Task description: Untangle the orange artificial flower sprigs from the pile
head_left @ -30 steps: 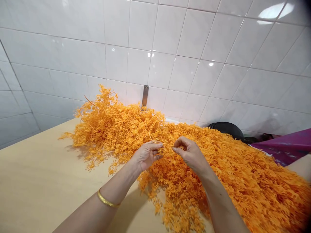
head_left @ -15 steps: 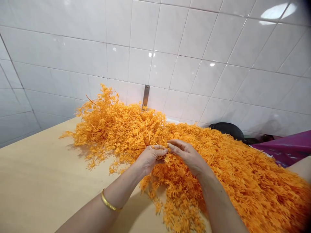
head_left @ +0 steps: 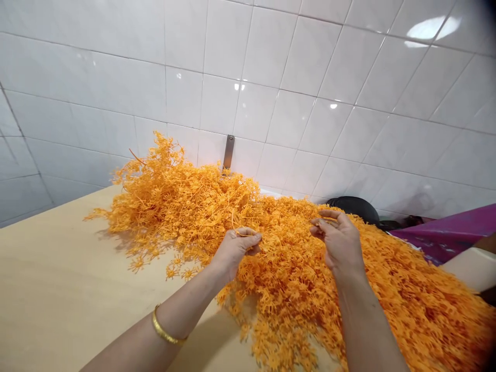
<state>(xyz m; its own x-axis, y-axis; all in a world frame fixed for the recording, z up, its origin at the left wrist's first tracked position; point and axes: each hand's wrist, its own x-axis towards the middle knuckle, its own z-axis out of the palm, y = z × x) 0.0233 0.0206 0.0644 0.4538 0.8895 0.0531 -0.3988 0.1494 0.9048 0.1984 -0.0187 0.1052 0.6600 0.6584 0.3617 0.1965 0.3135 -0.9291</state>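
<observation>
A large heap of orange artificial flower sprigs [head_left: 186, 201] covers much of the table. My left hand [head_left: 234, 253] is closed in a pinch at the heap's middle, with a thin orange stem [head_left: 233, 219] curving up from its fingers. Flower heads hang just past those fingertips. To the right, my right hand [head_left: 343, 245] is raised over the heap, thumb and fingers drawn together. Whatever sits in its fingertips, if anything, is too small to make out. A gap of heaped flowers separates the two hands.
A tiled wall [head_left: 294, 62] rises behind the table [head_left: 70, 274]. A metal bracket [head_left: 228, 152] is fixed to it. At the back right are a black round object [head_left: 354, 207], a purple sheet [head_left: 449, 230] and a pale box-like object [head_left: 473, 268].
My right hand has moved away from my left, to the right, and its fingers have drawn together. My left hand keeps its pinch in nearly the same place. The view has shifted slightly.
</observation>
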